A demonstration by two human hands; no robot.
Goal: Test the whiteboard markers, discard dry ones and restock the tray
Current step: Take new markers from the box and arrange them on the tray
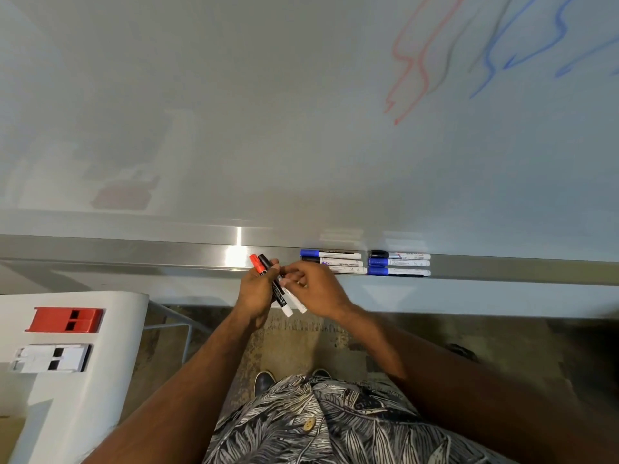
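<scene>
My left hand grips two markers just in front of the metal tray: a red-capped marker and a black-capped marker, caps pointing up. My right hand pinches the white barrels of these markers from the right. On the tray lie several capped markers in two groups: a left group beside my right hand and a right group of blue and black caps. Red, grey and blue test scribbles mark the whiteboard at the upper right.
A white surface at the lower left carries a red box and a white box. A metal frame stands beside it. Below me are mottled floor and my shoe.
</scene>
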